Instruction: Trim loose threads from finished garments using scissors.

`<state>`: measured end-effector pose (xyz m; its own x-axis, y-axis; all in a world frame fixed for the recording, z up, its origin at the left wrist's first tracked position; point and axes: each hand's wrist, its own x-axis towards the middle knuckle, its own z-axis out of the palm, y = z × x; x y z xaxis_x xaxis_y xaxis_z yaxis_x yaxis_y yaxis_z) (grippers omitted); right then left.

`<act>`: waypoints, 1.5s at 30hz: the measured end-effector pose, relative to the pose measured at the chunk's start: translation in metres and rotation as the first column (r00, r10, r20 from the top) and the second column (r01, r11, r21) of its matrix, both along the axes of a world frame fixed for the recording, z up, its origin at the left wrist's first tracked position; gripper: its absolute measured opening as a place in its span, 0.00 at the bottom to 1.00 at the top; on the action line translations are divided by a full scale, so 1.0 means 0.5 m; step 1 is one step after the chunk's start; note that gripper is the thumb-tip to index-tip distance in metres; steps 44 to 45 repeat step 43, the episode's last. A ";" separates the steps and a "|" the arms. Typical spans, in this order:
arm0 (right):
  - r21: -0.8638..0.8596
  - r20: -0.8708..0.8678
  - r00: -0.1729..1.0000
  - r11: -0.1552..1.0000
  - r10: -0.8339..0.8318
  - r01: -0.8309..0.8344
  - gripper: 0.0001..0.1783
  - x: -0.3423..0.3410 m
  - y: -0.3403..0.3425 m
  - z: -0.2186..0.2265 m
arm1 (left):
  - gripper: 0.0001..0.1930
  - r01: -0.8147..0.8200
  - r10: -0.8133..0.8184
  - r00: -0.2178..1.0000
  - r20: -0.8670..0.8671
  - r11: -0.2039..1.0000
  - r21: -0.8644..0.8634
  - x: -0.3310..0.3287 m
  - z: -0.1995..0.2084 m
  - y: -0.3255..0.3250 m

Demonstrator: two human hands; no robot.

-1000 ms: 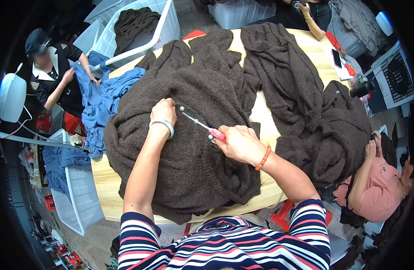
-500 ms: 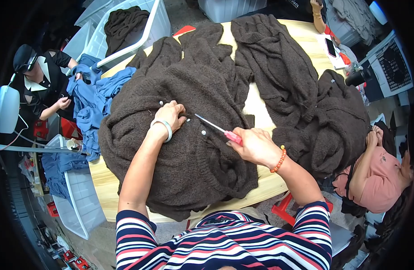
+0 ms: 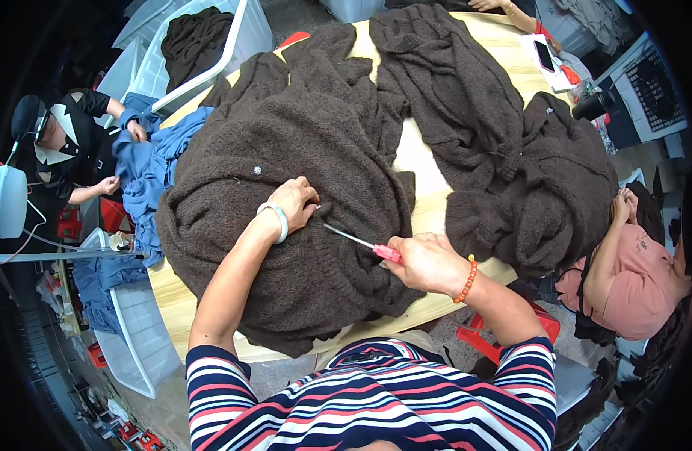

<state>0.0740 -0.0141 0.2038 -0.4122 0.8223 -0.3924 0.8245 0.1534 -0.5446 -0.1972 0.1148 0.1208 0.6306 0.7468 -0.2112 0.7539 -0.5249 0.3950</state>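
A dark brown knitted sweater (image 3: 241, 135) lies bunched on the table in front of me. My left hand (image 3: 292, 204), with a pale bangle at its wrist, is closed, pinching a bit of the knit; a small pale spot shows at its fingertips. Up and left of it, a sparkly button (image 3: 257, 171) sits on the cloth. My right hand (image 3: 429, 261) grips the pinkish-red handle of a screwdriver (image 3: 387, 252). Its thin metal shaft points left, and the tip is at the knit just right of my left fingertips.
More brown knitwear (image 3: 459, 98) covers the right of the wooden table (image 3: 429, 180). Blue garments (image 3: 154, 165) hang over its left edge beside a seated co-worker. A phone (image 3: 543, 56) lies at the far right. Plastic bins (image 3: 244, 45) stand around; a co-worker in pink sits at right.
My left hand has shifted right and now pinches the knit near the tool. The screwdriver tip has moved lower, close to those fingers. Two lower buttons no longer show clearly.
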 end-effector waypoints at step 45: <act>-0.352 -0.673 0.398 0.744 -0.623 0.568 0.08 0.090 -0.090 -0.418 | 0.22 0.381 -0.397 0.915 0.073 0.909 0.170 0.158 0.086 -0.295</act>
